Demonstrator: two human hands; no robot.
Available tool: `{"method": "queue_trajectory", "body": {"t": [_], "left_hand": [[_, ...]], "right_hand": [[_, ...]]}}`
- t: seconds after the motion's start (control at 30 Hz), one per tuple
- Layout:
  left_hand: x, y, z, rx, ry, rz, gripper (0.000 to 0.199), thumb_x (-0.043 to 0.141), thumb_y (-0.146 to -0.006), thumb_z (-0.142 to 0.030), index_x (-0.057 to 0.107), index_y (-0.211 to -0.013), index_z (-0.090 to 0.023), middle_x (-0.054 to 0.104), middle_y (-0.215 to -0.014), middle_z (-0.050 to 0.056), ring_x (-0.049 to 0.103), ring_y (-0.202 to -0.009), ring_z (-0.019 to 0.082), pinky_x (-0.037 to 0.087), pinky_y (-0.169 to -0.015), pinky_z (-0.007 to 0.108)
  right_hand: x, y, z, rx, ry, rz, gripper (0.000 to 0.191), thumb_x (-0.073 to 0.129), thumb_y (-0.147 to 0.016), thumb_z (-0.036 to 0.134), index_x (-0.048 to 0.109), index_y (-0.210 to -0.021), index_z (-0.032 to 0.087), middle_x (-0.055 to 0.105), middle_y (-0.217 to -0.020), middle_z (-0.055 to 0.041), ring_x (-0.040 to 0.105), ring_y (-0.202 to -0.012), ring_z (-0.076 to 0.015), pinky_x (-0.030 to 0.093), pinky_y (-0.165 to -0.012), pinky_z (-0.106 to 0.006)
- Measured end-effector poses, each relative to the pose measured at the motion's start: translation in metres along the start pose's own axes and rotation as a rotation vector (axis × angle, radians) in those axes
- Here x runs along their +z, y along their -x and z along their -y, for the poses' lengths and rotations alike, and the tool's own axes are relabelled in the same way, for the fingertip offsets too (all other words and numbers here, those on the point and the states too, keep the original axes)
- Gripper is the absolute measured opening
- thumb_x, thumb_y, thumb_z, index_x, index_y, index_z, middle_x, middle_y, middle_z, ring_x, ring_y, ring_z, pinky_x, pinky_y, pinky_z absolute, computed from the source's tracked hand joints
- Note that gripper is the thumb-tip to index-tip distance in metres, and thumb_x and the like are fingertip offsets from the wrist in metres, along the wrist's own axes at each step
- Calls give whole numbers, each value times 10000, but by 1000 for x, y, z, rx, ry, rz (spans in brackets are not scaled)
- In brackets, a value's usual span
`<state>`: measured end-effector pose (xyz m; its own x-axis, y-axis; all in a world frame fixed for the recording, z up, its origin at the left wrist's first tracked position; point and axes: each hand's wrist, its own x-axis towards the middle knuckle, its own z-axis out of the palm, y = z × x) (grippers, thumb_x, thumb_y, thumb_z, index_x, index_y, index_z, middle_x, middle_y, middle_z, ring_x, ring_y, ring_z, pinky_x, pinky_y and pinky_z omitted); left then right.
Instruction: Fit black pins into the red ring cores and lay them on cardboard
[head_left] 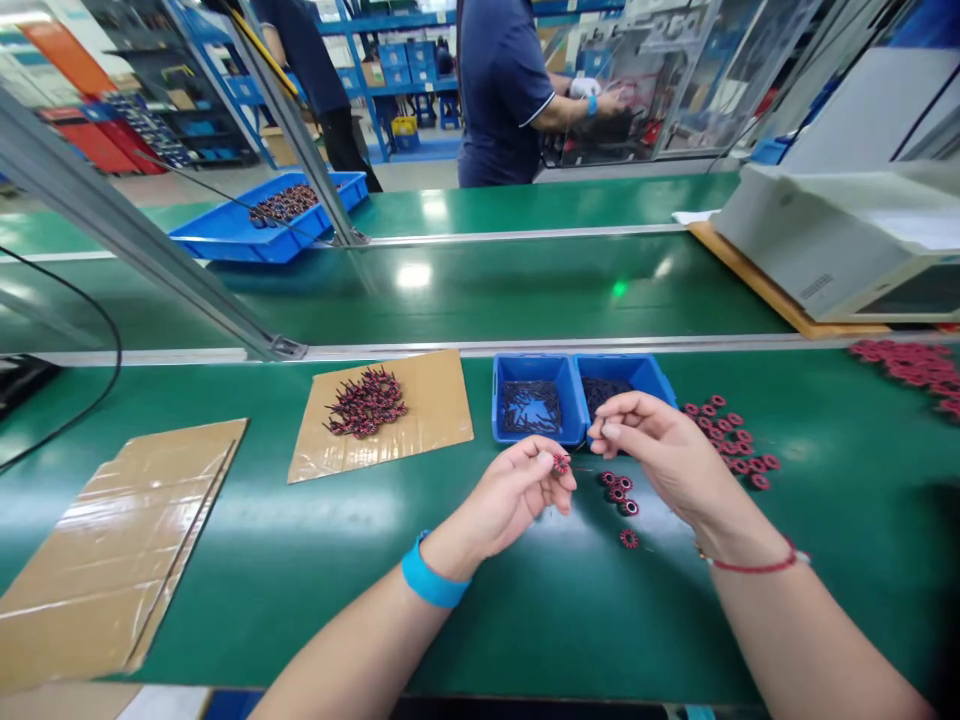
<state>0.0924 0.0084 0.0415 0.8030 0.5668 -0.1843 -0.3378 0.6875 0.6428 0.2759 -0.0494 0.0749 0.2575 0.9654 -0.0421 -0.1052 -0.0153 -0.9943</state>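
Note:
My left hand [526, 487] pinches a small red motor stator [561, 463] between thumb and fingers. My right hand [651, 447] is closed in a pinch in front of the right blue bin [637, 372]; what lies between its fingertips is too small to make out. Thin dark sleeve pieces [531, 405] lie in the left blue bin [504, 432], with more dark pieces [600, 390] in the right one. Several stators [616, 488] form a small group on the green bench [525, 620] below my hands, and a single stator [628, 539] lies nearer to me.
A cardboard sheet [431, 400] carries a pile of stators with dark leads [366, 405]. More red stators [731, 440] lie right of the bins. Another cardboard [112, 540] is at left. Beyond the conveyor [480, 290] stand a blue tray [225, 235] and a person [499, 90].

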Motion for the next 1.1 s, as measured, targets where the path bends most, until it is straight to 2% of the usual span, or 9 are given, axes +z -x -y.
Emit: {"method": "queue_trajectory", "body": {"t": [0.13,0.23,0.7,0.83,0.93,1.0,1.03,1.1], "left_hand": [[0,1,1,-32,-27,18,321,779,-804,-402,627,-886,-133,687,-709,20,635,-554,109,494,-588,234],[-1,1,0,-45,-35,23,311,774,-814,-391,631,-905,-130,683,-718,18,638,-568,108,498,-594,234],[-5,3,3,-84,-61,16,260,733,-860,-364,647,-943,-134,690,-762,30,642,-608,115,507,-619,245],[-6,2,2,-69,-43,15,251,736,-857,-349,648,-957,-136,697,-771,35,652,-623,121,501,-630,243],[-5,1,1,-51,-22,-19,264,764,-831,-310,665,-1006,-138,724,-836,54,665,-652,123,501,-665,247],[-3,0,0,-52,-31,-29,294,792,-799,-288,688,-1024,-131,734,-886,68,666,-668,120,501,-690,251],[-3,0,0,-62,-44,-23,301,806,-783,-282,701,-1019,-127,736,-901,75,665,-674,120,501,-700,255],[-2,0,1,-97,-80,4,294,826,-759,-272,723,-990,-122,740,-914,85,665,-682,123,503,-714,264]], "right_hand": [[5,9,-17,-8,-22,-82,177,784,-814,325,702,-914,203,753,-836,-26,715,-758,-132,567,-738,-260],[5,13,-21,0,-29,-106,162,770,-829,344,697,-870,206,754,-834,-30,723,-760,-145,578,-722,-269],[5,24,-12,-51,96,-2,51,673,-907,278,710,-917,244,764,-920,-37,735,-822,-168,607,-756,-297],[2,25,-12,-112,272,45,220,569,-961,257,703,-1135,275,754,-1113,-42,709,-1034,-190,570,-908,-344],[0,11,-8,-200,452,-42,259,519,-974,247,674,-1182,252,731,-1189,-53,687,-1083,-201,544,-931,-363],[1,-7,-3,-281,693,-60,246,530,-960,236,674,-1158,212,733,-1167,-77,681,-1052,-222,527,-914,-382],[2,-18,0,-329,852,-29,245,529,-954,221,678,-1146,189,733,-1152,-94,670,-1047,-239,508,-921,-402],[9,-42,6,-414,1225,113,252,502,-951,176,695,-1111,143,733,-1117,-133,640,-1047,-280,457,-934,-445]]}}
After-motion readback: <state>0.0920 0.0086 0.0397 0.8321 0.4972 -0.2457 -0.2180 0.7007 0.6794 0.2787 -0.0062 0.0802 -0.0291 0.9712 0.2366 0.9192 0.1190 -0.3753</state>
